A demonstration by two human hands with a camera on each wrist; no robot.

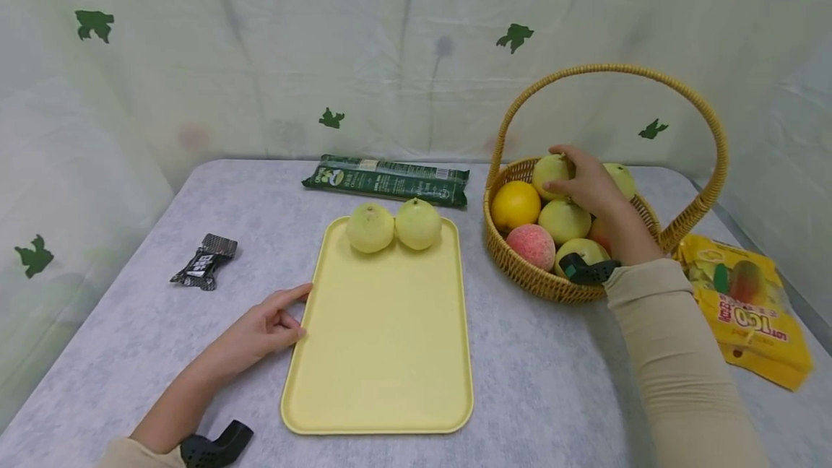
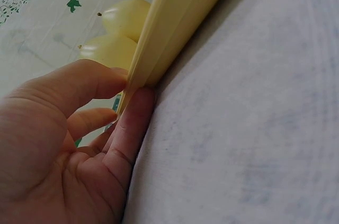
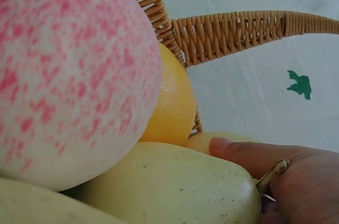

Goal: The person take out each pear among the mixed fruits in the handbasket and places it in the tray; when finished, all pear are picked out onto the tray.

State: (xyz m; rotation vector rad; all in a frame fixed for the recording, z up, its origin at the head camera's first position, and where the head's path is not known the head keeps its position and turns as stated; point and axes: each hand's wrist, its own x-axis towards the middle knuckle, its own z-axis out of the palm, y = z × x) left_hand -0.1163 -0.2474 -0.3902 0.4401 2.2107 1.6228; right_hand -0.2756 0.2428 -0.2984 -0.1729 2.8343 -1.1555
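A pale yellow-green pear (image 1: 548, 173) at the back of the wicker basket (image 1: 520, 269) is in the grip of my right hand (image 1: 590, 183), its thumb and fingers around the fruit. In the right wrist view another pear (image 3: 175, 181) lies in front of that hand and hides part of it. My left hand (image 1: 263, 327) pinches the left rim of the yellow tray (image 1: 383, 345); the left wrist view shows the thumb over the rim and a finger underneath. Two pears (image 1: 370, 228) sit side by side at the tray's far end.
The basket also holds an orange (image 1: 516, 206), a pink speckled peach (image 1: 531, 246) and more pears, under a tall arched handle (image 1: 611, 69). A green packet (image 1: 390, 179) lies behind the tray, a small black wrapper (image 1: 204, 263) left, a yellow bag (image 1: 747, 302) right.
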